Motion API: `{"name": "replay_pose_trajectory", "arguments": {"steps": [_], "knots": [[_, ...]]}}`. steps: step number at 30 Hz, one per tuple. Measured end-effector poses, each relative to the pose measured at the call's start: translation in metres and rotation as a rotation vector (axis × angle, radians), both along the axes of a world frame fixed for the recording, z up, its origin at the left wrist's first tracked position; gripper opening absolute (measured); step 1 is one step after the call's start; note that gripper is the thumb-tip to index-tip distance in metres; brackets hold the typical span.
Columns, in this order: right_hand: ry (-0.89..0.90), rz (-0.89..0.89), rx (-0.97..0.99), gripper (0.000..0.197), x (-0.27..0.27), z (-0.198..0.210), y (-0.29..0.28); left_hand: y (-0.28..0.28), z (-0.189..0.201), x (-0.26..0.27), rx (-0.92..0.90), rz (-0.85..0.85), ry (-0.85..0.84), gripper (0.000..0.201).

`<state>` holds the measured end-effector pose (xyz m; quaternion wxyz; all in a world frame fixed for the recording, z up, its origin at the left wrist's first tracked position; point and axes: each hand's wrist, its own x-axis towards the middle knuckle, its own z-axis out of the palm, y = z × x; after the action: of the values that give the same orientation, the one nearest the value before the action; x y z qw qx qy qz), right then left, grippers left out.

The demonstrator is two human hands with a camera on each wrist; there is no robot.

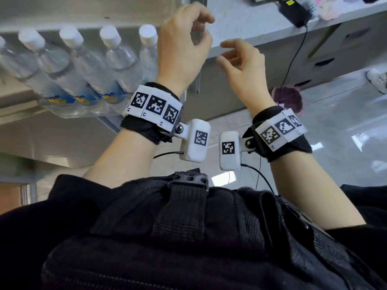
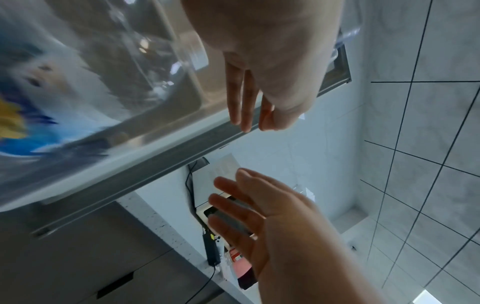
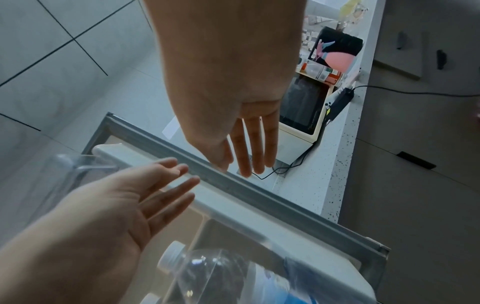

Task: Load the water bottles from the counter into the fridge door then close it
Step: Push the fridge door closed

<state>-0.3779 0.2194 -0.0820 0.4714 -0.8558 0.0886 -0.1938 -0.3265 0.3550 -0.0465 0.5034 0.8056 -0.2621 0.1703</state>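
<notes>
Head view: a row of water bottles (image 1: 88, 65) with white caps and blue-and-yellow labels stands in the clear shelf (image 1: 69, 110) of the fridge door (image 1: 125, 9), filling the picture from nine to eleven o'clock. The left hand (image 1: 184, 45) is raised just beside the last bottle in the row, at twelve o'clock, its fingers loosely bent and holding nothing. The right hand (image 1: 243, 63) is close by at one o'clock, also loosely bent and holding nothing; the two hands are near each other but apart. Behind them the bench (image 1: 251, 32) carries a black power adapter (image 1: 294, 12) with a cable hanging down. In the right wrist view both hands show relaxed, nearly straight fingers over the door's grey edge (image 3: 259, 197), and one capped bottle (image 3: 207, 273) lies at six o'clock behind the clear shelf wall.
</notes>
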Motion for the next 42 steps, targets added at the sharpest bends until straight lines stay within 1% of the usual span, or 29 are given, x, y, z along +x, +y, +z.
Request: {"name": "replay_pose_trajectory", "arguments": {"steps": [4, 6, 8, 10, 13, 16, 19, 22, 24, 26, 28, 30, 32, 35, 38, 40, 42], "knots": [[0.029, 0.104, 0.056, 0.032, 0.041, -0.001, -0.026, -0.034, 0.015, 0.038, 0.046, -0.062, -0.068, 0.028], [0.055, 0.162, 0.049, 0.041, 0.065, 0.000, -0.037, -0.049, 0.022, 0.053, 0.068, -0.076, -0.093, 0.032], [0.061, 0.219, 0.049, 0.049, 0.087, -0.001, -0.043, -0.058, 0.026, 0.067, 0.084, -0.073, -0.128, 0.033], [0.053, 0.291, 0.060, 0.050, 0.106, 0.001, -0.042, -0.060, 0.028, 0.078, 0.065, -0.040, -0.171, 0.032], [0.030, 0.394, 0.039, 0.045, 0.128, 0.011, -0.034, -0.065, 0.029, 0.081, 0.030, 0.038, -0.196, 0.029], [0.011, 0.476, 0.120, 0.050, 0.143, 0.017, -0.032, -0.070, 0.027, 0.081, 0.016, 0.101, -0.179, 0.027], [0.042, 0.548, 0.188, 0.052, 0.150, 0.019, -0.039, -0.072, 0.030, 0.076, 0.012, 0.195, -0.143, 0.027], [0.064, 0.630, 0.238, 0.046, 0.147, 0.018, -0.046, -0.076, 0.030, 0.065, -0.022, 0.315, -0.090, 0.025], [0.081, 0.697, 0.241, 0.040, 0.140, 0.019, -0.051, -0.080, 0.030, 0.052, -0.059, 0.425, -0.088, 0.025], [0.087, 0.752, 0.212, 0.038, 0.131, 0.017, -0.054, -0.083, 0.026, 0.037, -0.112, 0.520, -0.102, 0.025], [0.074, 0.809, 0.189, 0.036, 0.121, 0.015, -0.055, -0.088, 0.020, 0.018, -0.158, 0.647, -0.139, 0.018], [0.042, 0.854, 0.185, 0.030, 0.109, 0.014, -0.053, -0.087, 0.014, -0.001, -0.205, 0.772, -0.172, 0.011], [0.029, 0.910, 0.197, 0.027, 0.093, 0.013, -0.047, -0.080, 0.005, -0.023, -0.239, 0.901, -0.184, 0.013], [0.036, 0.975, 0.217, 0.022, 0.071, 0.013, -0.033, -0.063, 0.000, -0.053, -0.202, 1.074, -0.201, 0.023], [0.042, 1.052, 0.227, 0.021, 0.052, 0.014, -0.010, -0.043, -0.003, -0.082, -0.202, 1.182, -0.221, 0.025], [0.051, 1.111, 0.229, 0.023, 0.038, 0.015, 0.009, -0.023, -0.006, -0.099, -0.184, 1.272, -0.235, 0.032], [0.059, 1.173, 0.225, 0.025, 0.024, 0.017, 0.030, 0.000, -0.010, -0.117, -0.196, 1.338, -0.230, 0.027]]}}
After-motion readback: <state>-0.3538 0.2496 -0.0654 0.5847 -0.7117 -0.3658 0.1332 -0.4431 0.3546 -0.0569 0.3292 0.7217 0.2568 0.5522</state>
